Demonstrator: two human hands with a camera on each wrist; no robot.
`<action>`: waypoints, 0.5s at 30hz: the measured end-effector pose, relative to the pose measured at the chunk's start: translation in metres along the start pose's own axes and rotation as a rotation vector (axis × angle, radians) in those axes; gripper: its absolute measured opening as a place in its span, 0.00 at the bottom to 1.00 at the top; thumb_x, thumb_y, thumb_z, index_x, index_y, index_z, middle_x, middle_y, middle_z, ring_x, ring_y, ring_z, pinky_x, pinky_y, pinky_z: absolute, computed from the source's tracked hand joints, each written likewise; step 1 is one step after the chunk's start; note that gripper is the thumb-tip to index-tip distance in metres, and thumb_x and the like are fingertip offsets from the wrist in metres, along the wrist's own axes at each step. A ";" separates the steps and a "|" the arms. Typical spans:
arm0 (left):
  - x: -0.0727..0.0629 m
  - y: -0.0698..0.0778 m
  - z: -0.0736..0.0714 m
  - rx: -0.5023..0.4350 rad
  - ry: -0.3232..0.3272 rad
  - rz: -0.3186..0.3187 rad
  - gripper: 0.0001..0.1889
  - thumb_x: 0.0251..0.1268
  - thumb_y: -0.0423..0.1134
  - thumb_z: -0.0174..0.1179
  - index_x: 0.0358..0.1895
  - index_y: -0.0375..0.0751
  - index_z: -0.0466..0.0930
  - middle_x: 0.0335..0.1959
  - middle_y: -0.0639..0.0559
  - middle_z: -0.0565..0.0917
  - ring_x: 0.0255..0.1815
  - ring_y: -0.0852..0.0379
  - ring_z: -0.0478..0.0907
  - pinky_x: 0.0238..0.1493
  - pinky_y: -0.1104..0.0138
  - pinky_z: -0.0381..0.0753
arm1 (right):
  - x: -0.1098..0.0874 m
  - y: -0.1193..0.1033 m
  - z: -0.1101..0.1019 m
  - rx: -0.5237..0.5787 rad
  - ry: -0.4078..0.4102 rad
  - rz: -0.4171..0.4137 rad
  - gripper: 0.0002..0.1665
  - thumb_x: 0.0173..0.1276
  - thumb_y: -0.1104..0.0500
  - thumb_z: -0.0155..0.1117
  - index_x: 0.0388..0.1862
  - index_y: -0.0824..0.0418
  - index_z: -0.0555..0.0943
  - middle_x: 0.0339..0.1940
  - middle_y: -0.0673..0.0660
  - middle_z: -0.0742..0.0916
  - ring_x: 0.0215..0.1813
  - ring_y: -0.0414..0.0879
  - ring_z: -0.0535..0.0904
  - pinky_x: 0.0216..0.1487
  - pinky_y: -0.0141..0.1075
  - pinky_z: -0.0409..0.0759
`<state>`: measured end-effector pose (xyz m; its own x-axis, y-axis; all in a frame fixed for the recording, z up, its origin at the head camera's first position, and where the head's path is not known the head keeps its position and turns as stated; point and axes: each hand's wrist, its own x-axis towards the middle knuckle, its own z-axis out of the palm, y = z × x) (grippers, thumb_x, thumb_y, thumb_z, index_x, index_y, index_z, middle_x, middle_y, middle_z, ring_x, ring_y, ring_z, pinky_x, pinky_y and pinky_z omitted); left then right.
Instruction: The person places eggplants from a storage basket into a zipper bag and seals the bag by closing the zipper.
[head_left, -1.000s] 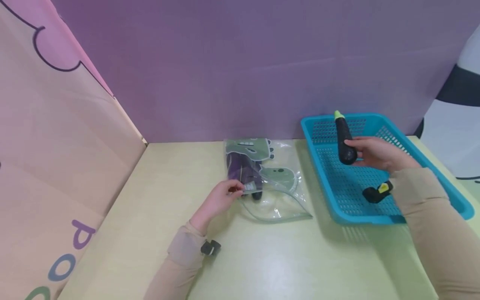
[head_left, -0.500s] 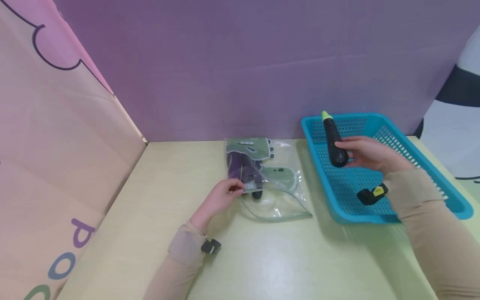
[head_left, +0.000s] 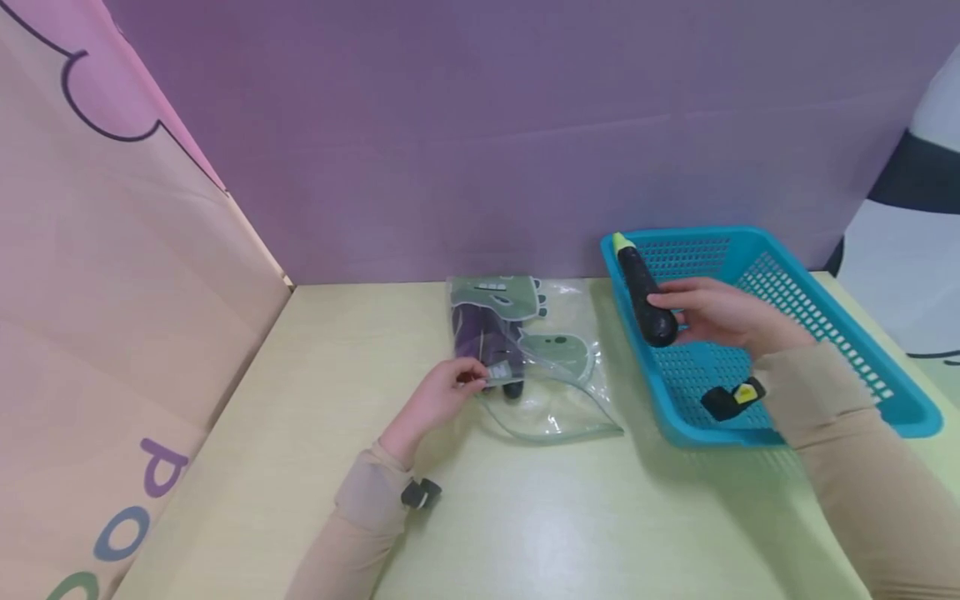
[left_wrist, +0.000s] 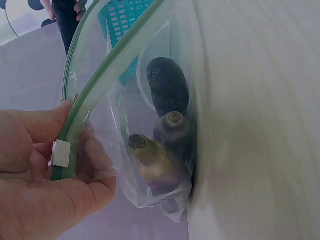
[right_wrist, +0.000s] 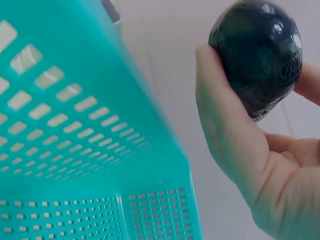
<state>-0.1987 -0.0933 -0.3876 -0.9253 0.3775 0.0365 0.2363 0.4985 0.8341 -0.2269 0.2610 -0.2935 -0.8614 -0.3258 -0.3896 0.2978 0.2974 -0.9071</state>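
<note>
A clear zip bag with green cartoon print lies on the table, its mouth gaping toward the near side. My left hand pinches the bag's green zip edge beside the white slider. Inside the bag, two purple vegetables with stem ends and a black, bumpy one lie together. My right hand holds a black eggplant with a light green tip, thumb and fingers around its thick end. The eggplant is tilted over the left rim of the blue basket, tip pointing away.
The perforated basket stands at the right, close to the bag's right side. A purple backdrop rises behind the table, and a pink printed panel stands along the left. Black wrist cameras are strapped to both wrists.
My right hand has carried the eggplant leftward and slightly down, from over the basket's inside to its left rim. My left hand and the bag have stayed in place.
</note>
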 end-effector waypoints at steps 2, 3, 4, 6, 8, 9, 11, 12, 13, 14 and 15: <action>-0.001 0.000 0.000 -0.001 -0.001 0.003 0.05 0.62 0.26 0.56 0.39 0.33 0.80 0.37 0.43 0.84 0.43 0.49 0.79 0.47 0.61 0.81 | 0.000 0.000 0.004 -0.003 -0.007 -0.010 0.40 0.77 0.56 0.42 0.73 0.74 0.37 0.64 0.63 0.67 0.41 0.34 0.79 0.44 0.36 0.82; -0.001 0.000 -0.001 0.002 -0.002 0.010 0.05 0.62 0.26 0.56 0.39 0.32 0.80 0.36 0.43 0.83 0.42 0.49 0.79 0.46 0.61 0.81 | 0.000 0.000 0.006 -0.008 -0.009 -0.012 0.39 0.77 0.56 0.42 0.73 0.75 0.38 0.62 0.61 0.68 0.41 0.34 0.79 0.44 0.36 0.82; -0.001 0.000 -0.001 0.001 -0.004 0.012 0.05 0.62 0.26 0.56 0.39 0.32 0.80 0.36 0.42 0.83 0.42 0.48 0.79 0.46 0.61 0.81 | 0.000 0.000 0.008 -0.015 -0.012 -0.014 0.39 0.77 0.57 0.42 0.73 0.75 0.38 0.61 0.61 0.69 0.41 0.34 0.79 0.44 0.36 0.82; -0.002 0.000 -0.001 -0.001 -0.007 0.013 0.06 0.62 0.26 0.56 0.40 0.32 0.80 0.37 0.42 0.84 0.42 0.49 0.79 0.45 0.62 0.81 | -0.001 -0.001 0.013 -0.030 -0.017 -0.012 0.38 0.77 0.57 0.43 0.73 0.75 0.40 0.61 0.62 0.70 0.42 0.34 0.79 0.44 0.36 0.82; -0.002 0.001 -0.001 -0.002 -0.009 0.012 0.06 0.62 0.26 0.56 0.40 0.32 0.80 0.37 0.42 0.84 0.41 0.49 0.79 0.45 0.62 0.81 | -0.003 -0.002 0.016 -0.048 -0.042 -0.009 0.38 0.77 0.57 0.42 0.73 0.74 0.38 0.65 0.68 0.66 0.43 0.33 0.79 0.45 0.36 0.82; -0.002 0.001 -0.001 -0.002 -0.012 0.015 0.06 0.63 0.26 0.56 0.40 0.32 0.80 0.37 0.42 0.84 0.41 0.49 0.79 0.45 0.63 0.81 | -0.004 -0.002 0.018 -0.054 -0.054 -0.006 0.38 0.77 0.57 0.42 0.73 0.74 0.37 0.67 0.71 0.64 0.43 0.32 0.79 0.46 0.36 0.82; -0.002 0.001 -0.001 -0.003 -0.014 0.014 0.06 0.63 0.27 0.56 0.40 0.32 0.80 0.37 0.42 0.84 0.42 0.49 0.79 0.45 0.63 0.81 | -0.006 -0.004 0.022 -0.062 -0.076 -0.001 0.38 0.77 0.58 0.42 0.73 0.73 0.37 0.70 0.75 0.58 0.44 0.33 0.79 0.47 0.37 0.82; -0.002 0.001 -0.001 -0.003 -0.015 0.016 0.06 0.63 0.27 0.56 0.40 0.32 0.80 0.37 0.42 0.84 0.42 0.49 0.79 0.45 0.63 0.81 | -0.007 -0.004 0.023 -0.063 -0.089 -0.001 0.38 0.77 0.58 0.41 0.73 0.73 0.37 0.71 0.75 0.57 0.44 0.33 0.79 0.47 0.38 0.82; -0.002 0.002 -0.001 -0.003 -0.016 0.019 0.06 0.63 0.27 0.56 0.40 0.32 0.80 0.37 0.42 0.84 0.42 0.49 0.79 0.45 0.63 0.81 | -0.008 -0.004 0.024 -0.066 -0.100 -0.003 0.38 0.77 0.58 0.41 0.73 0.73 0.37 0.72 0.75 0.56 0.45 0.33 0.79 0.48 0.38 0.82; -0.002 0.002 0.000 -0.005 -0.016 0.022 0.06 0.63 0.27 0.56 0.40 0.32 0.79 0.37 0.42 0.83 0.42 0.49 0.79 0.45 0.63 0.81 | -0.009 -0.005 0.025 -0.068 -0.107 -0.006 0.38 0.77 0.59 0.41 0.73 0.73 0.37 0.71 0.76 0.56 0.45 0.34 0.80 0.48 0.38 0.82; -0.001 0.003 0.000 -0.005 -0.015 0.023 0.06 0.63 0.27 0.56 0.40 0.32 0.79 0.37 0.42 0.83 0.42 0.49 0.79 0.45 0.63 0.81 | -0.009 -0.005 0.026 -0.067 -0.112 -0.009 0.37 0.77 0.59 0.41 0.73 0.73 0.38 0.71 0.76 0.57 0.45 0.34 0.80 0.48 0.39 0.82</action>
<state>-0.1968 -0.0927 -0.3852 -0.9151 0.4004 0.0474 0.2557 0.4855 0.8360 -0.2099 0.2388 -0.2897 -0.8113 -0.4258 -0.4007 0.2591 0.3525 -0.8992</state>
